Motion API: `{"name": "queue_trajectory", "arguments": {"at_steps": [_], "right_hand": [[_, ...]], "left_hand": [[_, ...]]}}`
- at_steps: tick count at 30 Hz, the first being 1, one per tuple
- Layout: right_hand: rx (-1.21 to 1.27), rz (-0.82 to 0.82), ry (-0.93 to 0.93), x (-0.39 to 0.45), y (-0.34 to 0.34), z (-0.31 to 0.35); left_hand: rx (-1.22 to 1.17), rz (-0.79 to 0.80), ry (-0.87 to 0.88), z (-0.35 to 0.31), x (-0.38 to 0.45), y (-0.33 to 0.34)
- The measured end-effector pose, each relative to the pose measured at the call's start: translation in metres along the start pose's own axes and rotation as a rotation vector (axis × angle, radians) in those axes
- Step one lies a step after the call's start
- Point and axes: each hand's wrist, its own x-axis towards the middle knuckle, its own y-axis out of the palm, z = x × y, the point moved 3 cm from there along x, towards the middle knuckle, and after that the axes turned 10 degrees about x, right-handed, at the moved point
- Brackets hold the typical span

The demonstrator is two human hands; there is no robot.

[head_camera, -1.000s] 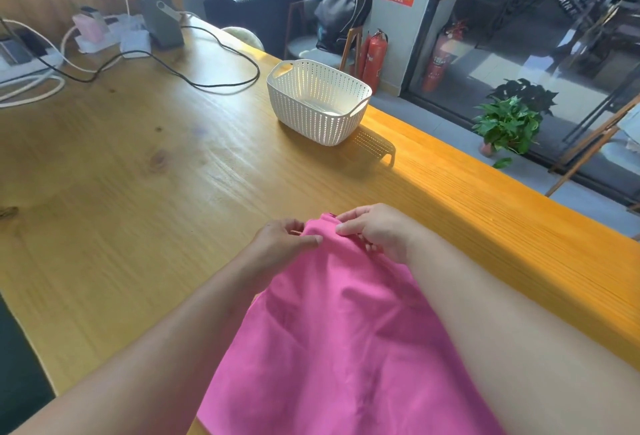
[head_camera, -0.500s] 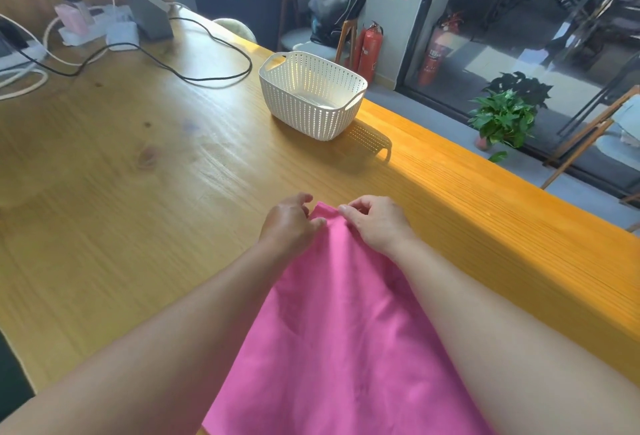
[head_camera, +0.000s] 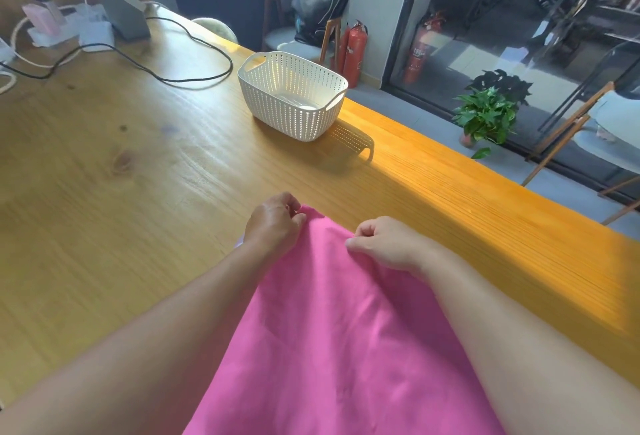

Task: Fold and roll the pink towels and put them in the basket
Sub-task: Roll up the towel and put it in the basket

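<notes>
1. Sunlight from the glass wall on the right falls along the right edge of the long, pale wooden desk I'm working at. Beyond that edge I see a leafy green potted plant on the floor and two red fire extinguishers against the pillar.
2. At the far left corner of the desk sits a clutter of chargers, with a black cable looping toward the middle.
3. My white perforated plastic basket stands near the right edge, well beyond my hands and with nothing in it. I judge it sits there so a finished roll only needs a short reach forward.
4. My flat pink cloth towel lies on the near part of the desk, spread from the bottom of my view up to a far edge between my hands. No fold or roll shows in it, so I reckon the task is at its start.
5. My left hand has its fingers curled, pinching the towel's far left corner.
6. My right hand is curled likewise, pinching the far edge a little to the right. Both hands are apart, which I take as a grip for drawing the edge taut and square before folding.
</notes>
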Motion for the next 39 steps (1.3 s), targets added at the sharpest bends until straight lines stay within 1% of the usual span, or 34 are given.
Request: {"name": "queue_trajectory", "arguments": {"at_steps": [3, 5, 8, 10, 14, 20, 23, 26, 28, 32, 36, 39], "right_hand": [[0.133, -0.036, -0.029, 0.006, -0.001, 0.01], [0.183, -0.064, -0.023, 0.013, -0.001, 0.018], [0.134, -0.072, -0.024, 0.034, 0.008, 0.033], [0.044, -0.075, -0.052, 0.049, 0.023, 0.045], [-0.127, -0.176, -0.088, 0.067, 0.04, 0.055], [-0.153, -0.241, -0.107, 0.07, 0.045, 0.056], [-0.212, -0.237, -0.074, 0.069, 0.041, 0.058], [-0.29, -0.185, -0.038, 0.068, 0.041, 0.059], [-0.296, -0.163, -0.051, 0.068, 0.043, 0.06], [-0.357, -0.193, -0.109, 0.068, 0.047, 0.064], [-0.386, -0.172, -0.076, 0.069, 0.05, 0.063], [-0.35, -0.142, -0.048, 0.07, 0.049, 0.062]], "left_hand": [[0.023, 0.001, 0.043, 0.007, -0.008, -0.007], [0.075, -0.04, 0.046, 0.018, -0.019, -0.014], [0.153, -0.109, 0.02, 0.045, -0.046, -0.025], [0.187, -0.109, -0.009, 0.063, -0.064, -0.032], [0.215, -0.052, -0.037, 0.075, -0.083, -0.044], [0.504, 0.14, -0.095, 0.095, -0.115, -0.058], [0.585, 0.19, -0.117, 0.107, -0.133, -0.063], [0.582, 0.191, -0.119, 0.112, -0.144, -0.064], [0.552, 0.152, -0.123, 0.112, -0.147, -0.065], [0.524, 0.08, -0.145, 0.113, -0.152, -0.068], [0.557, 0.125, -0.158, 0.117, -0.162, -0.064], [0.505, 0.125, -0.155, 0.119, -0.168, -0.062]]}}
